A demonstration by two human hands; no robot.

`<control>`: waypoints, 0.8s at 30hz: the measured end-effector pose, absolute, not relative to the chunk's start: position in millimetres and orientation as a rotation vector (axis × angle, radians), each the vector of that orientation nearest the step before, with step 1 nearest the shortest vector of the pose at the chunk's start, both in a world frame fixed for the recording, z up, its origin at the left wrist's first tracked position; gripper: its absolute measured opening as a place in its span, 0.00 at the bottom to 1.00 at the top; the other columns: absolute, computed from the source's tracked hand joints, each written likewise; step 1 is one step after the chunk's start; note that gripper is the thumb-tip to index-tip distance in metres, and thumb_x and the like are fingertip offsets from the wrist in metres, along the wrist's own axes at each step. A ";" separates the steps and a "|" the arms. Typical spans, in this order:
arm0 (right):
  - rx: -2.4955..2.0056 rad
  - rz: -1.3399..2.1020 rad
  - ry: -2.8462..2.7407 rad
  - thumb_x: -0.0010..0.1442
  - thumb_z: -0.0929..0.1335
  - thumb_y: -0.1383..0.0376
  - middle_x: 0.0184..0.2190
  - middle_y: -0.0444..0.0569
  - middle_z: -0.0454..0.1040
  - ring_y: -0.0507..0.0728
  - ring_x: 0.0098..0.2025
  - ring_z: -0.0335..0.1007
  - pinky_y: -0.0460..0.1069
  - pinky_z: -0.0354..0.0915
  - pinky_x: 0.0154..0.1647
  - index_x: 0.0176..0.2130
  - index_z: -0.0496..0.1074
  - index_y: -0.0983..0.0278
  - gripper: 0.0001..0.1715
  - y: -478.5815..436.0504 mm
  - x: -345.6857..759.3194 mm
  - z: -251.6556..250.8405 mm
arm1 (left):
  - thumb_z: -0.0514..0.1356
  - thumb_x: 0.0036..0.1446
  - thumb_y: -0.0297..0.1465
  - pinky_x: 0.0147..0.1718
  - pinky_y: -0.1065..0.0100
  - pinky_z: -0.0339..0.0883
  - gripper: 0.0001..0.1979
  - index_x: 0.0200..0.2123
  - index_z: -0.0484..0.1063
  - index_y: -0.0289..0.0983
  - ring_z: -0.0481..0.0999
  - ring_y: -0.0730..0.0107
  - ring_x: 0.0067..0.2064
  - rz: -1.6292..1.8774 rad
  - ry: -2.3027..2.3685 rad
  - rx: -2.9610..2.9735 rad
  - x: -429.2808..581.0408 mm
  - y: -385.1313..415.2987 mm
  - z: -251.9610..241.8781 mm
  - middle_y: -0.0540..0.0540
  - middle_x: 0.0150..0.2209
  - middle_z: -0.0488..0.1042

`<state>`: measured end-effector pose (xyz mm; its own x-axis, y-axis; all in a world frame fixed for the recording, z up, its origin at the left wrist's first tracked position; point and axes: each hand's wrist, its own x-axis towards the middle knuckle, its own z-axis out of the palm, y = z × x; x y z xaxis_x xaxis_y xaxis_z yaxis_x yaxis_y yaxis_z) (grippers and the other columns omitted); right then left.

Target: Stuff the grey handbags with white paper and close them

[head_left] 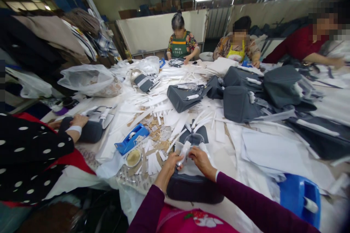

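A dark grey handbag [194, 189] lies at the table's front edge, close against my body. White wrapping covers parts of its upper side, including a white-wrapped handle piece [185, 151]. My left hand [175, 162] is closed around that piece. The fingers of my right hand [201, 162] are pinched together just beside it, over the bag; what lies between them is too small to make out. Another white-wrapped part [204, 149] shows past my right knuckles. Beyond both hands is a dark flat piece [201, 134] with white strips on it.
Left of my hands are a blue tape dispenser [132, 138], a round tin [133, 157] and paper scraps [154, 162]. Another blue dispenser [300, 198] is at right. Grey bags [240, 103] crowd the right side. A co-worker's hand [79, 121] works at left; several people sit around the table.
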<state>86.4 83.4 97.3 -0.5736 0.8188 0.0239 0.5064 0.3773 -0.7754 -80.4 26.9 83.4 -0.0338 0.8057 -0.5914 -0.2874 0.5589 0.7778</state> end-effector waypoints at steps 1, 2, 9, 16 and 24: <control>-1.102 1.006 -2.278 0.54 0.62 0.74 0.32 0.47 0.70 0.55 0.35 0.67 0.48 0.62 0.37 0.27 0.71 0.62 0.12 86.5 83.2 100.5 | 0.66 0.44 0.40 0.13 0.76 0.49 0.19 0.33 0.69 0.33 0.67 0.76 0.16 0.938 1.341 0.508 -79.9 27.1 85.6 0.47 0.24 0.73; -1.061 0.969 -2.316 0.55 0.62 0.74 0.33 0.48 0.70 0.55 0.36 0.67 0.48 0.62 0.37 0.27 0.71 0.62 0.12 89.6 79.6 103.2 | 0.66 0.44 0.41 0.12 0.76 0.48 0.19 0.33 0.69 0.33 0.66 0.75 0.16 0.940 1.353 0.515 -79.3 27.5 87.3 0.48 0.23 0.72; -0.917 0.880 -2.619 0.57 0.62 0.74 0.40 0.48 0.71 0.52 0.35 0.68 0.46 0.61 0.36 0.31 0.72 0.63 0.11 105.4 56.4 108.2 | 0.67 0.42 0.35 0.12 0.76 0.49 0.12 0.29 0.71 0.34 0.65 0.75 0.14 0.997 1.420 0.530 -76.8 28.5 82.8 0.50 0.17 0.70; -1.113 1.146 -2.524 0.49 0.65 0.77 0.33 0.45 0.70 0.49 0.27 0.66 0.43 0.62 0.27 0.26 0.69 0.65 0.08 116.9 47.3 100.2 | 0.68 0.42 0.36 0.12 0.76 0.51 0.13 0.26 0.71 0.34 0.64 0.77 0.15 1.043 1.417 0.595 -74.7 23.2 83.9 0.51 0.18 0.69; -1.185 1.442 -2.521 0.46 0.64 0.78 0.34 0.44 0.69 0.43 0.17 0.62 0.39 0.57 0.12 0.29 0.65 0.66 0.10 131.4 39.3 103.9 | 0.64 0.48 0.44 0.12 0.76 0.53 0.17 0.30 0.72 0.34 0.63 0.78 0.15 0.989 1.486 0.703 -74.0 23.8 99.5 0.49 0.21 0.71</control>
<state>39.3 131.4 103.9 -0.7147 0.6095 -0.3431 0.6047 0.2919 -0.7410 -74.0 23.8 99.5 -0.1606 0.8653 -0.4749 -0.1043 0.4635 0.8799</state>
